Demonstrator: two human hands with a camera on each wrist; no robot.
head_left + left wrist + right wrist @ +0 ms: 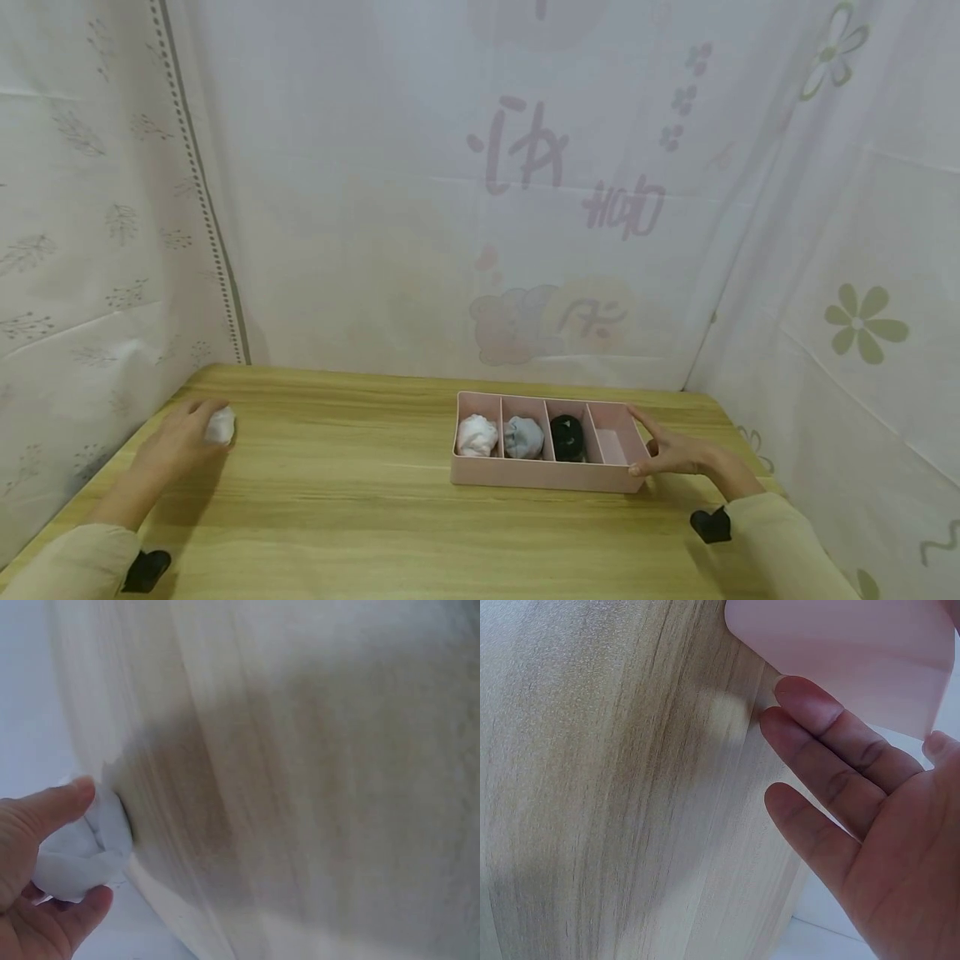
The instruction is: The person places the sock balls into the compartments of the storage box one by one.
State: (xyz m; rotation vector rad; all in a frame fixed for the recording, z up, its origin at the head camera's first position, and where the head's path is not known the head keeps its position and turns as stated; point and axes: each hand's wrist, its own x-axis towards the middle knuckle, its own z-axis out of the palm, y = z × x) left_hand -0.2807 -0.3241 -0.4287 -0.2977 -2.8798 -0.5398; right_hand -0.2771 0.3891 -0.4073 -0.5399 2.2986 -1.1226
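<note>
At the table's left side, my left hand (176, 442) grips a small balled-up white cloth (221, 426). The left wrist view shows thumb and fingertips pinching this soft white bundle (86, 851). A pink divided box (547, 477) stands right of the table's middle. My right hand (678, 450) holds its right end, thumb at the near corner and index finger at the far one. In the right wrist view the other fingers (817, 761) stretch out beside the pink end wall (855, 667). From the left, compartments hold a white bundle (477, 436), a grey bundle (523, 438) and a black bundle (567, 438); the rightmost is bare.
Both hands work over a wood-grain table (337, 500) with rounded back corners. Pale printed curtains (360, 208) hang behind it and along both sides. Dark straps or mounts show at the left wrist (147, 572) and the right wrist (711, 526).
</note>
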